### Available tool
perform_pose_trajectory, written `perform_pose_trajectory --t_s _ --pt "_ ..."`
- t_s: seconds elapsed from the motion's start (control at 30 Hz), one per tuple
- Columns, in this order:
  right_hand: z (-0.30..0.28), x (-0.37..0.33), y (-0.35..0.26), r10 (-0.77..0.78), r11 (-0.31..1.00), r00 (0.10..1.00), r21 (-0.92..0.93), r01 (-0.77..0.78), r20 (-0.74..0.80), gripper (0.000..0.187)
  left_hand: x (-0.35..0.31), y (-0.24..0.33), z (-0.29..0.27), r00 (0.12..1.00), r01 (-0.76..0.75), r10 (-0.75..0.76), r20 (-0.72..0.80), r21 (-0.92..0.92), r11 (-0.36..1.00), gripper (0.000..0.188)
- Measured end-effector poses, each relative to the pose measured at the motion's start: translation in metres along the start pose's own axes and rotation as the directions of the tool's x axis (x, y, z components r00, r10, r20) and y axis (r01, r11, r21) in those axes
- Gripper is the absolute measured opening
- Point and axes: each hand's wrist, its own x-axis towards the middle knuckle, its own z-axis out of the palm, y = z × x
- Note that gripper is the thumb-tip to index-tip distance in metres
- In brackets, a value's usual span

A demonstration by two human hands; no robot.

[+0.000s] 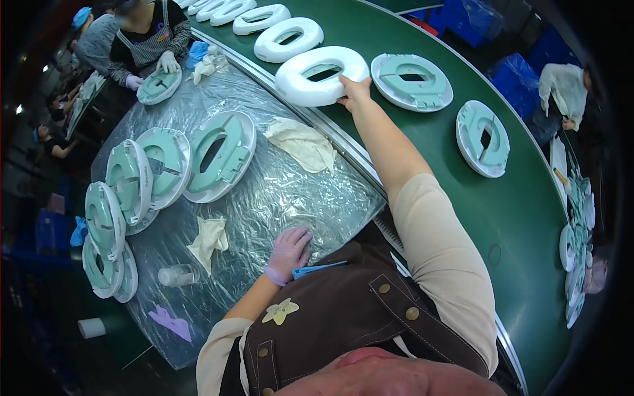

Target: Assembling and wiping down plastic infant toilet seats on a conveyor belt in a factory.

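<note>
My right hand, bare, reaches over the green conveyor belt and grips the near right edge of a white oval plastic ring, which looks like a child's toilet seat. The ring's smooth white side faces up and it has an oval hole. My left hand, in a thin pale purple glove, lies on the plastic-covered table close to my apron. Its fingers are slightly bent and apart, with nothing in them. Beyond it lies a crumpled cream cloth, and to its left a smaller cloth.
Several rings with green undersides lean together on the table's left, one ring nearest the belt. A clear jar and a purple glove lie below them. Two upturned rings are on the belt. A gloved co-worker handles another ring.
</note>
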Motion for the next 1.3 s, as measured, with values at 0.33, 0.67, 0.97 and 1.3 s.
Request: perform_pose_trajectory --t_s 0.33,0.67,0.97,1.3 --pt "-0.063 0.062 0.007 0.148 0.846 0.988 0.511 -0.154 0.053 0.091 -0.001 -0.016 0.004 1.000 -0.028 0.028 -0.011 0.010 1.000 0.044" --pt "-0.114 0.045 0.002 -0.036 0.804 0.999 0.595 0.023 0.009 0.047 0.000 -0.012 0.002 0.999 -0.028 0.028 -0.020 0.002 1.000 0.043" --pt "-0.147 -0.108 0.039 0.198 0.784 0.748 0.356 -0.508 0.633 0.053 0.003 -0.019 -0.007 0.910 0.385 -0.406 0.085 -0.538 0.750 0.050" --pt "-0.180 -0.242 0.083 0.391 0.906 0.605 -0.175 -0.384 0.694 0.051 0.049 0.027 -0.022 0.807 0.066 -0.590 0.002 -0.994 0.087 0.045"
